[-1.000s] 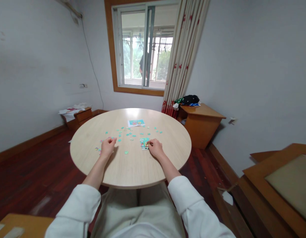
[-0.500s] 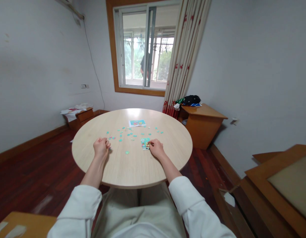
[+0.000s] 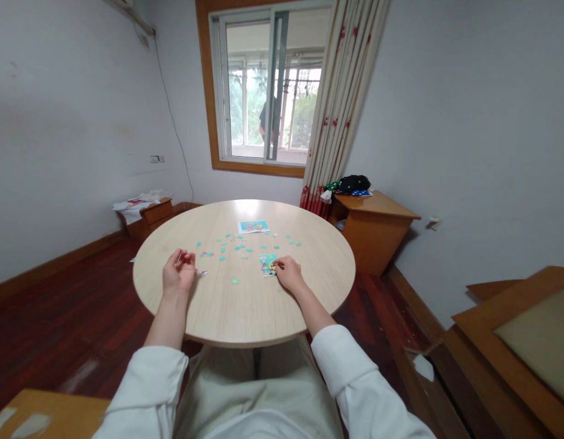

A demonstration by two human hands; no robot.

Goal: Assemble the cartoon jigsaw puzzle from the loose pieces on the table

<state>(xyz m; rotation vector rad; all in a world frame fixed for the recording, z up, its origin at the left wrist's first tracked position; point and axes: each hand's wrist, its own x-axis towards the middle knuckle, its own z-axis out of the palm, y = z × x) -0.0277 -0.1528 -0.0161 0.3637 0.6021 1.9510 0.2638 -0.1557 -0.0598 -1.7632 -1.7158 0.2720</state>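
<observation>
Our right hand pins a puzzle piece onto the joined patch mid-worktop, fingers pinching it; left hand lifted, fingers loosely curled (contents unclear), loose pieces spread for choosing.

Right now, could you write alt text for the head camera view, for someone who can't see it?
A person at a round wooden table presses the right hand onto a partly joined puzzle; the left hand is raised, fingers curled. Loose teal pieces lie scattered before a reference picture.
</observation>
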